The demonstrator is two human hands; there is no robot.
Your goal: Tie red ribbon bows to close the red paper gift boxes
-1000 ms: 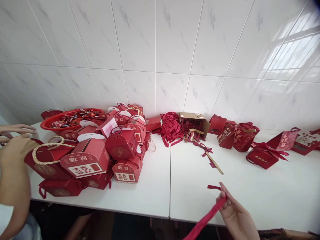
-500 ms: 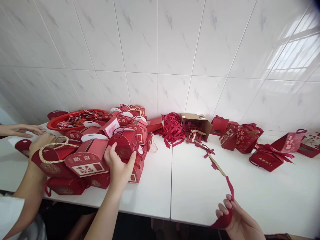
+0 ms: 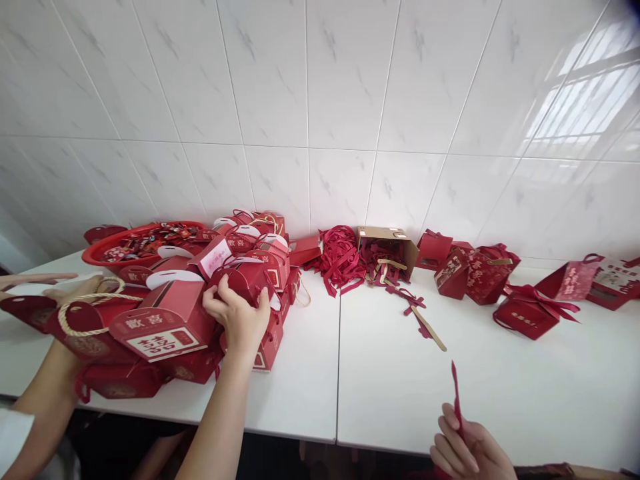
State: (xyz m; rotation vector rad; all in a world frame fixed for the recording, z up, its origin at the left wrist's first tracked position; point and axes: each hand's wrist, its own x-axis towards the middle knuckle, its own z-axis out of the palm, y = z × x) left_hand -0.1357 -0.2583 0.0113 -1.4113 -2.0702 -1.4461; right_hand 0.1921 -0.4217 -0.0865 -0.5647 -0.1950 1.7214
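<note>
My left hand (image 3: 237,317) reaches into the stack and grips a red gift box (image 3: 245,277), fingers on its near left side and thumb toward its right end. Just left of it sits a pinker gift box (image 3: 165,317) with a white label, on top of other boxes. At the lower right, my right hand (image 3: 467,443) is closed on a dark red ribbon (image 3: 455,387), whose narrow end sticks up above the fingers. The ribbon's lower part is mostly hidden by the hand and the table edge.
A co-worker's hand (image 3: 73,293) is behind the left boxes, near a red basin (image 3: 93,253) of small wrapped pieces. Loose ribbons (image 3: 343,257) lie beside a tipped cardboard box (image 3: 413,257) with tags (image 3: 417,310) trailing out. Finished-looking red boxes (image 3: 527,317) stand right.
My right hand has drawn the ribbon slightly down, and its end now stands apart from the gold-coloured strip. My left hand stays on the box. The co-worker's hands have moved left.
</note>
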